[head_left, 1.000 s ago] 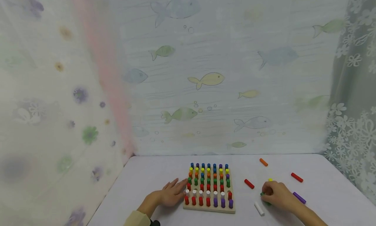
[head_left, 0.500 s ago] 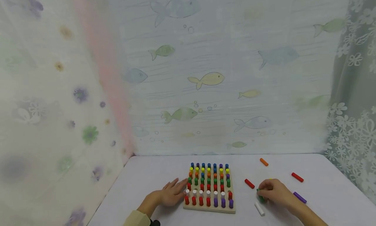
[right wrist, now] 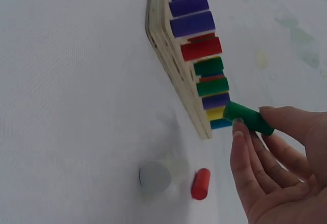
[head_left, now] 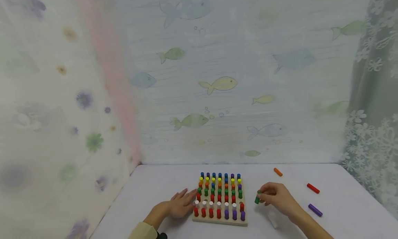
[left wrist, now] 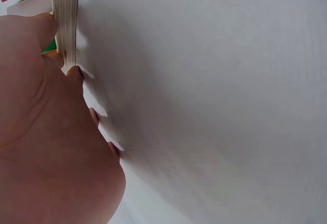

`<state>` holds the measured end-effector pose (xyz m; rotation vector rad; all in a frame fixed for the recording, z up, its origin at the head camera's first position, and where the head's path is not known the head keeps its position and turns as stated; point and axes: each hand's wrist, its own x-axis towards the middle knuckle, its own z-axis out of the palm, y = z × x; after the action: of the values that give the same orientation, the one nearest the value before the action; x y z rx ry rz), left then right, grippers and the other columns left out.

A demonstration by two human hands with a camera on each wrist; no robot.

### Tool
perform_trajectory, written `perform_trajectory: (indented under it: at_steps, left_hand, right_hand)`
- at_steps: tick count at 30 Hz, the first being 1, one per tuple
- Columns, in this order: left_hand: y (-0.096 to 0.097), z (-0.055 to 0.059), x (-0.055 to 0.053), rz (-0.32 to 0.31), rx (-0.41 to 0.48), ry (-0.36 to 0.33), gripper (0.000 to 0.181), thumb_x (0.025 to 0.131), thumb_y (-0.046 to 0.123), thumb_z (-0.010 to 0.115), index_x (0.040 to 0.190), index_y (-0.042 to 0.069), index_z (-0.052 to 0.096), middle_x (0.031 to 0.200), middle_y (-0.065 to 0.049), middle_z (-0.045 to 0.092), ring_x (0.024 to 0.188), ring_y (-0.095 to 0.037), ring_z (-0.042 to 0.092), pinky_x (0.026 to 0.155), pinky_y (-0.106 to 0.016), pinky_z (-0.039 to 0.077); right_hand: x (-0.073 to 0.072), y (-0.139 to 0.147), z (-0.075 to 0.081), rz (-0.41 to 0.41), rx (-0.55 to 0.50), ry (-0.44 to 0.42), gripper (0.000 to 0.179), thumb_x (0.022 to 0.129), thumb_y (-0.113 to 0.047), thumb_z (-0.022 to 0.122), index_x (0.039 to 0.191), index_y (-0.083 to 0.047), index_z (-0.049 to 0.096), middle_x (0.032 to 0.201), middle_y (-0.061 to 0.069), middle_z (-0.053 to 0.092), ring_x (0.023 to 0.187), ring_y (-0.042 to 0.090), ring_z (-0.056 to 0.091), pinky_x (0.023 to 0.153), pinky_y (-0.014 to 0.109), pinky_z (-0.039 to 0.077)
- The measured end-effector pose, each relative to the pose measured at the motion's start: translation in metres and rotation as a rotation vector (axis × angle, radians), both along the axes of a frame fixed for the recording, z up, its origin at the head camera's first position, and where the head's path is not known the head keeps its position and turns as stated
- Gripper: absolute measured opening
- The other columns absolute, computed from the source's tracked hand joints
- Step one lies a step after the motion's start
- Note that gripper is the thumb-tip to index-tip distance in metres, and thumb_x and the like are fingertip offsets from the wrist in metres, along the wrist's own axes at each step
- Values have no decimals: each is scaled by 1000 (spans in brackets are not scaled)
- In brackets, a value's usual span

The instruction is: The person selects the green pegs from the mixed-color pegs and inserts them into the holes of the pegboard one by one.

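A wooden pegboard (head_left: 219, 222) holds rows of upright coloured pegs. My left hand (head_left: 180, 206) lies along its left edge with fingers spread. In the left wrist view, the thumb touches the board's side (left wrist: 66, 19). Just right of the board, above the table, my right hand (head_left: 278, 197) pinches a green peg (head_left: 257, 198) between thumb and fingers. The right wrist view shows this green peg (right wrist: 248, 116) tilted, apart from the board. Beneath the hand, a white peg (head_left: 272, 220) lies blurred on the cloth.
Loose pegs lie on the white table (head_left: 155, 177): an orange peg (head_left: 278, 172) toward the back, a red peg (head_left: 313, 188) and a purple peg (head_left: 315, 210) at the right. Another red peg (right wrist: 201, 184) appears in the right wrist view. A fish-printed curtain (head_left: 217, 128) hangs behind.
My right hand has lifted the green peg off the table and carried it left toward the pegboard. It now covers the nearer red peg in the head view. My left hand stays at the board.
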<state>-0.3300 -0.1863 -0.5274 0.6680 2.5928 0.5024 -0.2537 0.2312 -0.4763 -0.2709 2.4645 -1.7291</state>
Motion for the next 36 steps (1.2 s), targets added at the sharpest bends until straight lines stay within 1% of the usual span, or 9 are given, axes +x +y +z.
perform_trajectory:
  at_steps: [2, 5, 9, 12, 18, 21, 24, 31, 36]
  left_hand:
    - [-1, 0, 0, 10, -3, -3, 72, 102, 68, 35, 164, 33, 23, 169, 5, 27, 158, -31, 10, 124, -61, 7]
    - [3, 15, 8, 17, -16, -13, 69, 104, 61, 39, 164, 29, 25, 168, 2, 28, 158, -32, 11, 124, -61, 7]
    - [8, 28, 17, 13, -31, -5, 68, 106, 57, 38, 164, 24, 23, 168, -2, 28, 157, -35, 11, 123, -63, 8]
    - [8, 27, 18, 6, -19, -6, 69, 106, 58, 38, 164, 24, 23, 168, -3, 29, 157, -36, 11, 123, -64, 7]
    - [11, 34, 22, 6, -34, -28, 65, 108, 49, 41, 164, 20, 25, 168, -4, 29, 157, -36, 11, 124, -63, 8]
    - [11, 34, 21, 7, -39, -33, 66, 108, 51, 39, 164, 20, 23, 169, -4, 28, 157, -36, 10, 124, -63, 6]
    - [11, 32, 20, 12, -26, -37, 67, 107, 52, 41, 164, 21, 24, 168, -4, 29, 157, -36, 11, 124, -63, 6]
    - [6, 15, 13, 6, -21, -33, 69, 106, 59, 36, 165, 27, 21, 169, 0, 26, 158, -35, 7, 124, -63, 3]
    - [6, 19, 11, 4, -16, -27, 69, 106, 58, 37, 165, 26, 22, 169, 0, 27, 157, -35, 9, 124, -63, 5]
  right_hand:
    - [-3, -9, -1, 10, 0, 53, 24, 95, -13, 73, 106, 7, 64, 95, 11, 74, 85, 27, 71, 71, 33, 61]
    - [-7, -22, -2, 22, 40, 131, 21, 92, -11, 75, 102, 4, 65, 91, 10, 74, 81, 29, 72, 69, 34, 61]
    - [-10, -36, -2, 19, 120, 189, 18, 91, -12, 77, 99, 0, 68, 89, 6, 73, 80, 24, 72, 67, 30, 60]
    - [-11, -45, -1, 15, 169, 201, 15, 90, -10, 78, 97, -2, 68, 89, 2, 72, 81, 18, 70, 67, 26, 59]
    - [-11, -53, -3, 32, 252, 244, 13, 88, -4, 78, 94, -1, 68, 88, 1, 72, 78, 15, 68, 68, 27, 59]
    - [-11, -54, -5, 39, 280, 268, 13, 87, -3, 79, 93, -2, 68, 86, 1, 72, 76, 15, 68, 66, 26, 58]
    - [-13, -55, -7, 41, 294, 258, 12, 87, -3, 79, 93, -3, 68, 86, -1, 72, 76, 14, 68, 67, 26, 58]
    - [-16, -54, -8, 75, 323, 258, 11, 88, -4, 78, 93, -5, 68, 86, -2, 72, 77, 14, 68, 68, 26, 58]
    - [-18, -52, -4, 126, 323, 264, 11, 88, -5, 78, 92, -5, 68, 85, -3, 72, 75, 12, 66, 66, 25, 57]
